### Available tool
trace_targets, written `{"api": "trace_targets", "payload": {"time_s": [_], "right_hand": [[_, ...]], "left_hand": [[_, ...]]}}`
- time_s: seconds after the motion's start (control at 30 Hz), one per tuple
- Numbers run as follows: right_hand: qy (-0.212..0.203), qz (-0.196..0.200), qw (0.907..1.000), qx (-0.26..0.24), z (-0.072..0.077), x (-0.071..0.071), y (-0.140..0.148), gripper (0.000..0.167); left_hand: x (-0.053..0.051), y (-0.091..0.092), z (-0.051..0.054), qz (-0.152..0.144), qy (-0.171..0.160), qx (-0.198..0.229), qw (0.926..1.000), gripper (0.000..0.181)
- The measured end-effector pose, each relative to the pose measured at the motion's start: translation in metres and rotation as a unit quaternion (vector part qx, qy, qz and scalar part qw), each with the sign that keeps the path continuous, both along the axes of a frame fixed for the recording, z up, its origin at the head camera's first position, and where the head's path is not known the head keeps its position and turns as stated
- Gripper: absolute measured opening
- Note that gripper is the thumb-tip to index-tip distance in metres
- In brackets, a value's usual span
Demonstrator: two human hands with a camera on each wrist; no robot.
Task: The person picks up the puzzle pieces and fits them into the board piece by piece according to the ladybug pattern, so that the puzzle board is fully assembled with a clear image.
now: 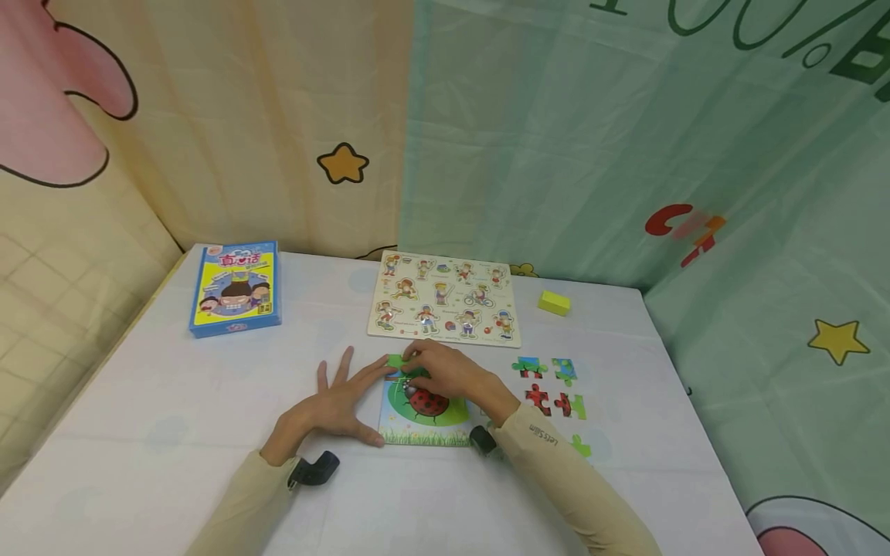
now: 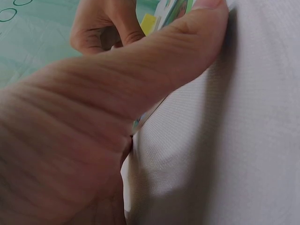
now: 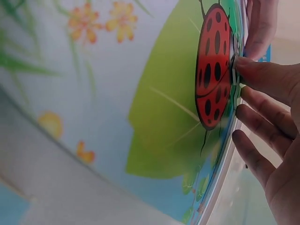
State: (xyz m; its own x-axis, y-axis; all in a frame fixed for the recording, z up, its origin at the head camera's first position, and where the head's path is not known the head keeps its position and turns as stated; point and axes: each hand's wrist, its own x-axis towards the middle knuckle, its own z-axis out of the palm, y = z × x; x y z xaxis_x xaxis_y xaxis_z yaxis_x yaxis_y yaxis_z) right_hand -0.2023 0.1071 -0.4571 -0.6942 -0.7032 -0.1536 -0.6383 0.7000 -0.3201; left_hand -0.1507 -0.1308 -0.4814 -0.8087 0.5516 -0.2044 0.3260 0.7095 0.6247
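Note:
A ladybug puzzle board [image 1: 424, 432] lies on the table in the head view. My left hand [image 1: 341, 405] has its fingers spread along the board's left side, thumb at the lower left corner and index finger by the upper left. Over the board's upper part, my right hand [image 1: 448, 371] pinches a small puzzle piece [image 3: 236, 82] between thumb and fingers, low against the surface; fingers partly hide it. In the left wrist view, my left hand [image 2: 108, 108] fills much of the frame, with the right hand [image 2: 105, 21] beyond.
Several loose puzzle pieces [image 1: 538, 399] lie right of the board, partly near the right forearm. Behind it rests a wooden board with children figures [image 1: 445, 309]. A blue and yellow box [image 1: 236, 289] stands at the back left, a yellow block [image 1: 554, 303] at the back right.

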Motion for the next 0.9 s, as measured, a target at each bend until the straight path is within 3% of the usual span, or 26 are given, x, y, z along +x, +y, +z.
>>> {"api": "trace_targets", "payload": {"time_s": [0.4,0.63,0.9], "right_hand": [[-0.011,-0.015,0.9998,-0.009,0.001,0.001,0.006,0.039],[-0.011,-0.025,0.9971,-0.070,0.006,0.007,0.014,0.038],[-0.007,-0.070,0.9844,-0.161,0.014,0.019,0.047,0.040]], "left_hand": [[-0.001,0.000,-0.001,-0.004,0.011,0.001,0.9999,0.112],[0.000,0.001,0.000,-0.002,0.009,0.001,1.0000,0.112],[0.001,0.002,0.001,0.001,0.009,0.003,1.0000,0.113]]}}
